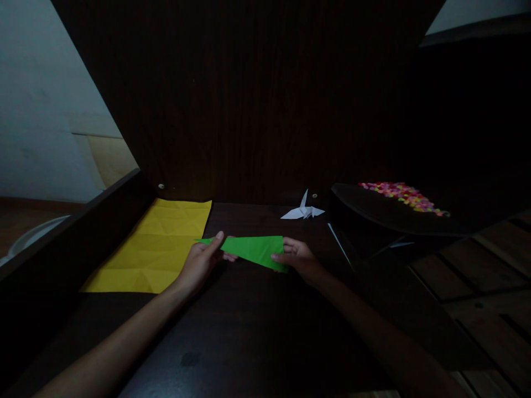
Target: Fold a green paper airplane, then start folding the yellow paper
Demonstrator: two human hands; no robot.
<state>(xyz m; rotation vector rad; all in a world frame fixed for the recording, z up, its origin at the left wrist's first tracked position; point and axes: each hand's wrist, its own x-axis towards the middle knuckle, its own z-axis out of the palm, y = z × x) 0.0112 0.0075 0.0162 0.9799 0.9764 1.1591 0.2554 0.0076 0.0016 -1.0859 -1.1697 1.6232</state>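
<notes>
Both hands pinch the green paper (pixel 255 250): left hand (pixel 202 261) at its narrow tip, right hand (pixel 298 258) at the wide end, long axis running across, right of the yellow sheet (pixel 157 246).

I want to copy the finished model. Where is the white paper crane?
In the head view, the white paper crane sits on the dark table at its far edge, right of centre, beyond the green paper and the right hand.

light: very dim, underexposed | source: paler at upper-left wall (pixel 37 110) | shadows: heavy right | edges: wide-angle stretch | focus: soft
</notes>
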